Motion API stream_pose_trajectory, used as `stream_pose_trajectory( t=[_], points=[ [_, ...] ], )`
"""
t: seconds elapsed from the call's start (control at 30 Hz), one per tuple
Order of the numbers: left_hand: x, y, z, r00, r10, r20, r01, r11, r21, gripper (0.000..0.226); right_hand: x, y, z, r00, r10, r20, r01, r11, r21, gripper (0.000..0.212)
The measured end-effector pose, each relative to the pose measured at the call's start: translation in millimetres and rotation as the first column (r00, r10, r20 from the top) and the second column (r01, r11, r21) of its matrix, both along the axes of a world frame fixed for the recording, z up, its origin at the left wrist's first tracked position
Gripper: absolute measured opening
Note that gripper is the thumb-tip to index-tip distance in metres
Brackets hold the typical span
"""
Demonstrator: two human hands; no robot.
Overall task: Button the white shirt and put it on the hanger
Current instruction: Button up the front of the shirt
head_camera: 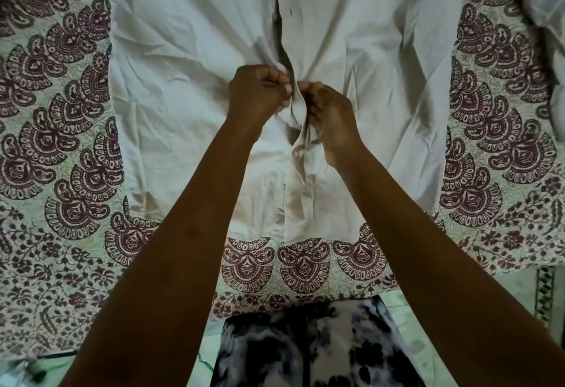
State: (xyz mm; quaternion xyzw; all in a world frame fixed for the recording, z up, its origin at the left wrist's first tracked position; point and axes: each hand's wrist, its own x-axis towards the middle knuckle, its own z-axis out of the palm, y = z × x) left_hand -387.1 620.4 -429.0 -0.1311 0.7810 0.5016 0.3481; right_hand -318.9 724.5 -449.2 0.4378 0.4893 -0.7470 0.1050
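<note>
— Spread across the frame is a patterned bedsheet (58, 154), maroon motifs showing at the left and right edges. Why is the white shirt (183, 111) laid flat over it, hem toward the bottom of the frame?

— So that both front panels are kept aligned along the central placket (298, 203). At centre-left, the left hand (260, 96) is curled, and the left panel's edge is pinched in it.

— And just right of that?

— The right hand (331, 117) is curled on the overlapping edge, apparently so a button can be worked through. Below the hands, one button (296, 151) is seen near the overlap. No hanger is seen.

— Progress?

— Judged early; the placket above is still gaping.
</note>
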Motion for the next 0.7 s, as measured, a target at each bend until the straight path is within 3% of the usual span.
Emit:
stream_pose_trajectory(
  t=[0.27,0.4,0.47,0.6,0.7],
  points=[
    [-2.1,5.4,-3.8,0.999,0.017,-0.039,-0.02,0.996,-0.088,0.024,-7.3,-6.1,-4.9,1.0,0.004,-0.017,0.0,0.979,0.205,0.018],
    [0.0,6.6,-4.7,0.996,0.076,0.043,-0.072,0.994,-0.081,0.034,-10.6,-11.7,-11.5,0.996,0.091,0.004,-0.083,0.885,0.458,0.008],
    [3.9,7.3,-4.9,0.993,0.099,0.064,-0.095,0.994,-0.062,0.028,-7.4,-15.8,-12.2,0.982,0.189,0.019,-0.167,0.811,0.561,0.008],
    [9.3,8.2,-10.7,0.974,0.221,0.051,-0.217,0.974,-0.067,0.01,0.6,-27.0,-14.2,0.97,0.243,-0.021,-0.157,0.687,0.709,0.009],
    [7.9,9.9,-17.0,0.955,0.285,0.078,-0.28,0.958,-0.067,0.004,1.1,-30.5,-13.2,0.97,0.242,-0.027,-0.143,0.655,0.742,0.009]
  ],
)
